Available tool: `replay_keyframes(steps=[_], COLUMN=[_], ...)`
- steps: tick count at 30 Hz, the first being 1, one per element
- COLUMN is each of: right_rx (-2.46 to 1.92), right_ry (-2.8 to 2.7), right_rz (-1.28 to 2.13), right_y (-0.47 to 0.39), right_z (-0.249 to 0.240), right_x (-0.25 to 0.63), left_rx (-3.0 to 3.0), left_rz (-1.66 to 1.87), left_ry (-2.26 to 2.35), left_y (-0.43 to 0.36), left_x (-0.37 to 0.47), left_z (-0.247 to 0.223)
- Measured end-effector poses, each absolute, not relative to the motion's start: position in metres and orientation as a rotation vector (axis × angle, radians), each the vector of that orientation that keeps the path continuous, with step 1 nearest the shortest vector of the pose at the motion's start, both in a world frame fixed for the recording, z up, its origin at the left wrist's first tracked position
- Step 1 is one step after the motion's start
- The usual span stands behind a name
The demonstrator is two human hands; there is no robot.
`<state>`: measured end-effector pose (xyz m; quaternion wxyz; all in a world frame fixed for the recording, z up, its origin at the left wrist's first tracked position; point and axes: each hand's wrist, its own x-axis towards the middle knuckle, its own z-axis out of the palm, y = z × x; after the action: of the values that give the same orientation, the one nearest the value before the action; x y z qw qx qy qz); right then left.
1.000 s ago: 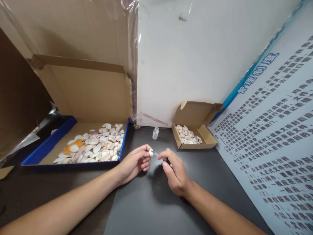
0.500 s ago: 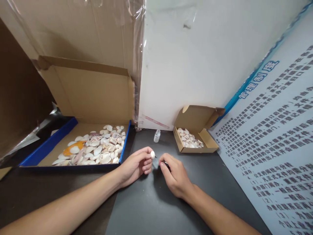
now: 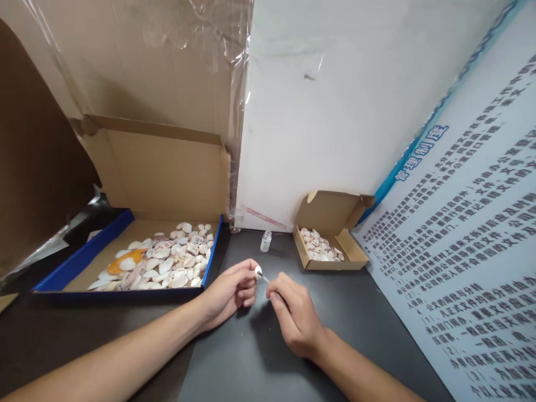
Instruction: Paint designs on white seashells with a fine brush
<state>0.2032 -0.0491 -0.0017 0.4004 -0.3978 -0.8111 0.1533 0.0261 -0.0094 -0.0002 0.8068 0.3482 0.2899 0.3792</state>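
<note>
Between the thumb and fingertips of my left hand (image 3: 232, 290) is a small white shell (image 3: 258, 272). My right hand (image 3: 295, 312) pinches a thin brush (image 3: 264, 277) with a dark tip and a pale, see-through shaft. The brush tip meets the shell's right side; whether it presses on it I cannot tell. Most of the handle is hidden inside my right fingers. Just beyond my hands a small clear glass bottle (image 3: 266, 242) stands upright and uncapped on the dark grey tabletop (image 3: 234, 357).
To the left, an open blue-edged cardboard box (image 3: 213, 241) holds many shells and an orange piece (image 3: 125, 261). A smaller open cardboard box (image 3: 335, 266) with shells stands at the right. Behind are a white panel (image 3: 310, 123) and a printed sign (image 3: 473, 234).
My right hand has brought the brush leftward up to the shell, and its shaft now shows. The shell has turned slightly in my left fingers. The whole view has shifted a little.
</note>
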Motion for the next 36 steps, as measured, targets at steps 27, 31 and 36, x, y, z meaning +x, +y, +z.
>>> replay_keyframes(steps=[27, 31, 36], right_rx=[-0.962, -0.965, -0.974], right_ry=[-1.979, -2.002, -2.005], right_rz=[0.534, 0.577, 0.526], right_y=[-0.0469, -0.0448, -0.0460], right_z=[-0.0078, -0.0084, -0.0087], right_x=[0.2051, 0.2051, 0.2053], left_rx=[0.807, 0.796, 0.781], left_rz=[0.802, 0.819, 0.812], left_ry=[0.638, 0.618, 0.596], left_y=[-0.0097, -0.0088, -0.0090], left_x=[0.0278, 0.0280, 0.0269], left_z=[-0.0016, -0.0026, -0.0025])
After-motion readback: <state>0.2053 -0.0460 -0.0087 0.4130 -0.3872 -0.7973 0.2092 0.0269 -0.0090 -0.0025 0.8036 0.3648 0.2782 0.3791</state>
